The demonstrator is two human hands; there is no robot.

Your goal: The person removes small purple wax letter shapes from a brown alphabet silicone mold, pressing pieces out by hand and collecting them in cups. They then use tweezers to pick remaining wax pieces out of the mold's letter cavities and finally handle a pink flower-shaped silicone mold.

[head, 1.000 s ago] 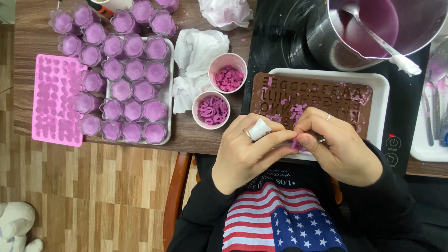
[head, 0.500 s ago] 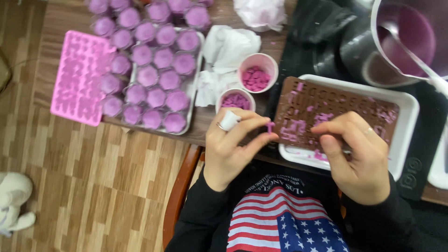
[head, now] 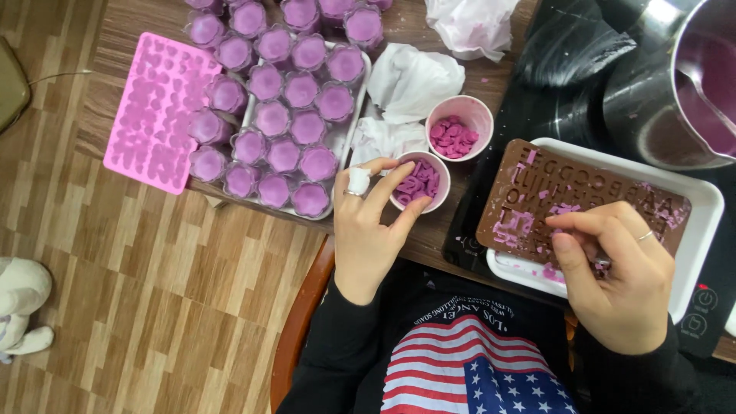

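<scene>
My left hand point(head: 368, 230) reaches over a small pink cup point(head: 441, 198) of purple letter pieces, index finger across its top and thumb at its rim. A white lump point(head: 358, 181) sits on one of that hand's fingers. Whether the fingertips pinch a piece is hidden. My right hand point(head: 613, 276) grips the near edge of a brown letter mould point(head: 583, 188), fingers curled on top. The mould is smeared with purple bits and lies in a white tray point(head: 704, 203).
A second pink cup point(head: 481, 115) of pink pieces stands behind the first. Left of it lie crumpled tissues point(head: 414, 77), a tray point(head: 359, 92) of several purple filled cups and a pink mould point(head: 153, 111). A steel pot point(head: 652, 107) of purple liquid sits on a black cooktop point(head: 537, 107).
My left hand has moved left from the brown mould to the small cup. The right hand stays on the mould. The camera view has shifted right and closer.
</scene>
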